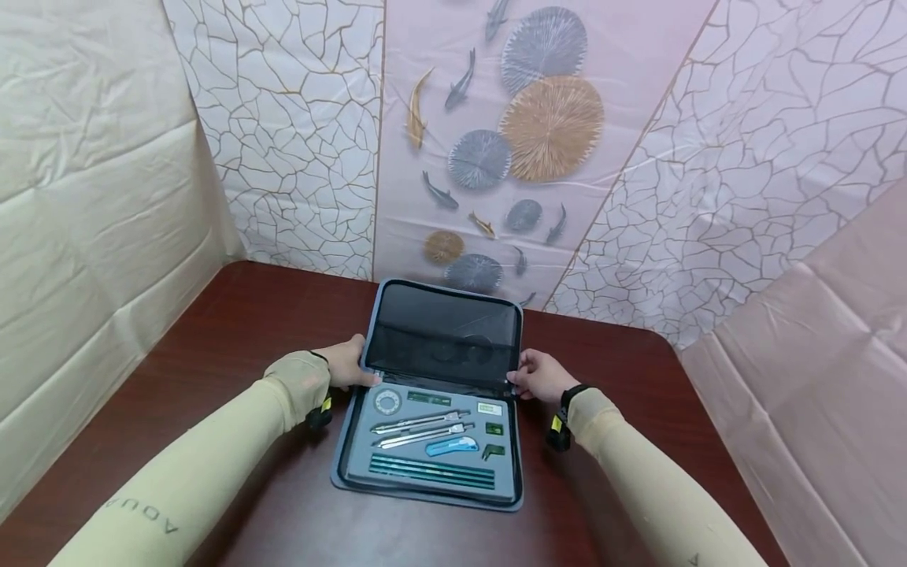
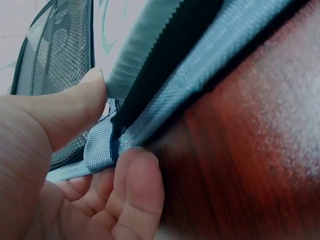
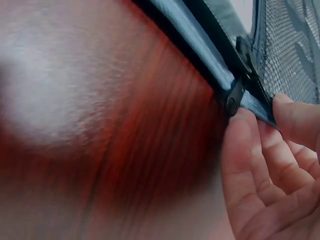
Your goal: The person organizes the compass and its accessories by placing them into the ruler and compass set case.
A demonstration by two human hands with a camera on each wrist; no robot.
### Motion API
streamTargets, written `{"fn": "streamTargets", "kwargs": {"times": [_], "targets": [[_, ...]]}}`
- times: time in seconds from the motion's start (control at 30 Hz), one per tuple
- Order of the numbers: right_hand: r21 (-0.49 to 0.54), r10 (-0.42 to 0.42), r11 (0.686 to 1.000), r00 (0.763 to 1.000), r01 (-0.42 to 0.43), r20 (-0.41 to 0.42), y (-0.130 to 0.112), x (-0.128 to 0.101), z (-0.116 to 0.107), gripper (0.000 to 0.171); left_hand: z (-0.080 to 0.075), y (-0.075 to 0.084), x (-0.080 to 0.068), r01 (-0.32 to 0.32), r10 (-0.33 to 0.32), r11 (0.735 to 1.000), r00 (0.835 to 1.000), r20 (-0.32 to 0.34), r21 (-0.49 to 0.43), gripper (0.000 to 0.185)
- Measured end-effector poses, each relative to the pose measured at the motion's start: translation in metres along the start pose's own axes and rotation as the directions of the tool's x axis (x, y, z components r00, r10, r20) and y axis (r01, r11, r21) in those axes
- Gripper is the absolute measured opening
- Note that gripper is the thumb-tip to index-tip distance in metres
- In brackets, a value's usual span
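The left hand (image 1: pixel 345 364) is pinched onto the left edge of the open zip case (image 1: pixel 432 472) right at the hinge, thumb on top and a finger underneath, with the lid (image 1: pixel 442 331) propped up toward 12 o'clock. The case is parked mid-table (image 1: pixel 234 331), tray toward 6, its hinge line running 9 to 3 between the two grips, so neither hand is really nearer. Over at 3 o'clock the right hand (image 1: pixel 542 376) is clamped on the right edge by the zipper; "AQUA" can be read on the left sleeve (image 1: pixel 145 516), while the small labels inside are too tiny to make out.
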State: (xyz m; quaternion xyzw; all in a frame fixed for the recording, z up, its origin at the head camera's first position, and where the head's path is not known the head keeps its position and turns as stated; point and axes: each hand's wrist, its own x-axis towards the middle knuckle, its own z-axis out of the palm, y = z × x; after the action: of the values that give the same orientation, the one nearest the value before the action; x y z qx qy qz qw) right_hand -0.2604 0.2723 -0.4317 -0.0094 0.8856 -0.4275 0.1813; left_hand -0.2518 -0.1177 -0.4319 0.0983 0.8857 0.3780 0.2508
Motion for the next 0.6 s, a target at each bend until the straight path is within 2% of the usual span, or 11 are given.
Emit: {"fn": "streamTargets", "kwargs": {"times": [0.1,0.2,0.43,0.6], "targets": [[-0.024,-0.014,1.0,0.999,0.013,-0.033,-0.002,0.006,0.001,0.019,0.0,0.002,-0.001,0.008,-0.009,0.998,1.0,-0.008,-0.063,0.057],[-0.03,-0.016,0.999,0.997,0.014,-0.069,-0.003,0.01,0.001,0.018,0.001,0.001,0.002,0.003,-0.005,0.996,1.0,-0.021,-0.085,0.057],[-0.013,-0.054,0.999,0.993,0.053,-0.105,-0.006,0.019,0.0,0.018,0.001,-0.001,0.012,-0.006,0.001,0.998,0.998,-0.068,-0.068,0.066],[-0.038,-0.069,0.997,0.989,0.065,-0.132,-0.006,0.022,-0.003,0.017,-0.002,-0.001,0.018,0.003,-0.006,0.998,0.998,-0.055,-0.058,0.082]]}}
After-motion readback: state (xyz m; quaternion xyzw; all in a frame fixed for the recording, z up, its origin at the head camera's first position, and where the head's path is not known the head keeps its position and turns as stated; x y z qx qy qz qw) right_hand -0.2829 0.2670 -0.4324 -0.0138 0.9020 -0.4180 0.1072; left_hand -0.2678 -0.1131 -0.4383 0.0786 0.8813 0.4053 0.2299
